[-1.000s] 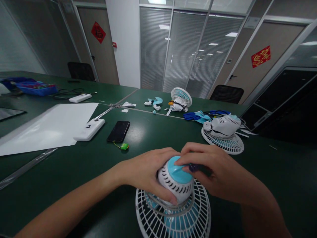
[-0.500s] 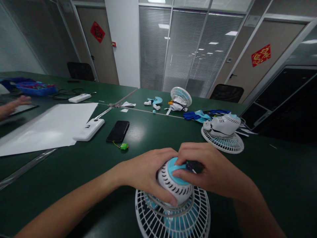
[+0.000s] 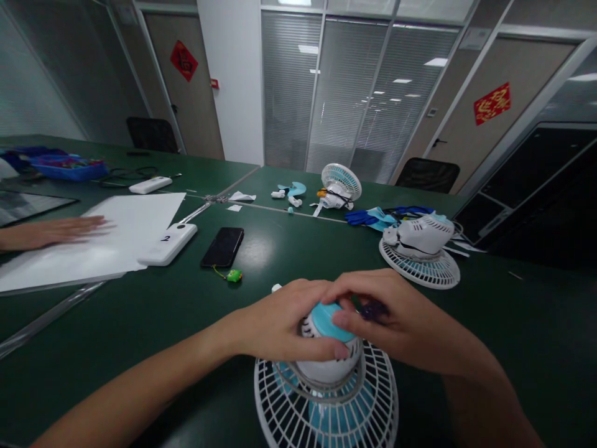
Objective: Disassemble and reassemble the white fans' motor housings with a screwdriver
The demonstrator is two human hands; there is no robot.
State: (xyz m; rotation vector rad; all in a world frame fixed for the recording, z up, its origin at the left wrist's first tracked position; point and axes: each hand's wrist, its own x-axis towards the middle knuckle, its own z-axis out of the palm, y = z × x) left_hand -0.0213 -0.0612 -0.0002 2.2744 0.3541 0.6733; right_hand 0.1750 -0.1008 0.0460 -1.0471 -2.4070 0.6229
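A small white and light-blue fan lies with its round grille [image 3: 326, 404] down on the table in front of me. My left hand [image 3: 286, 320] wraps round the white motor housing [image 3: 321, 370], thumb across its front. Closed over the light-blue cap [image 3: 331, 320] on top of the housing is my right hand [image 3: 387, 311], its thumb and fingers at the cap's edge. Tucked inside that hand is a dark purple object [image 3: 373, 310], mostly hidden, its kind unclear. A white knob [image 3: 277, 287] shows just behind my left hand.
A second fan [image 3: 420, 242] lies face down at right, beside blue gloves [image 3: 361, 218]. Another fan [image 3: 340, 186] stands further back. At left are a phone [image 3: 222, 247], a white power bank [image 3: 170, 244], paper [image 3: 135, 218] and another person's hand [image 3: 69, 231].
The motor housing has turned and tilted under my hands, and a white knob has come into view. My left thumb sits higher. The other person's hand has moved onto the paper.
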